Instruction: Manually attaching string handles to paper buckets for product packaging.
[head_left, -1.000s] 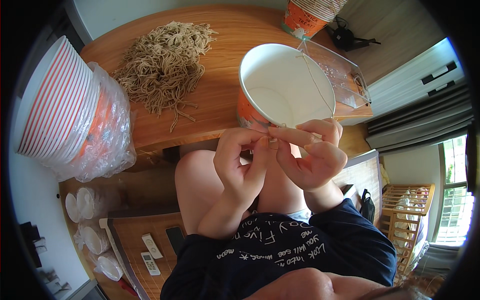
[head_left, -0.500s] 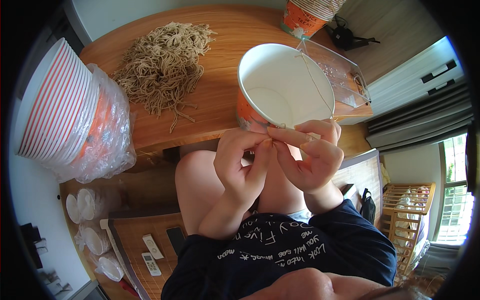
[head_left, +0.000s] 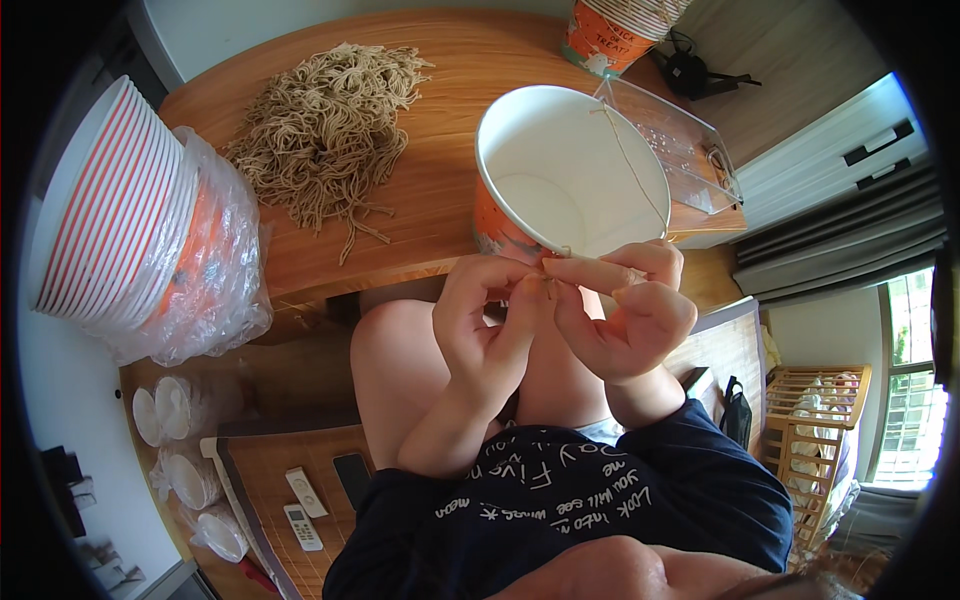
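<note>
Left hand [head_left: 485, 315] and right hand [head_left: 632, 312] together, pinching string [head_left: 632, 170].
From afar, I see the bucket [head_left: 540, 195] at their 12 o'clock, the heap of cords [head_left: 325, 140] at 10.

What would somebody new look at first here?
Probably the big orange paper bucket with a white inside, at the near edge of the brown wooden table, beyond the left hand and right hand, which pinch thin tan cord. Then the shaggy heap of tan strings left of the bucket, and, farther left, the stack of nested paper buckets partly in clear plastic.
</note>
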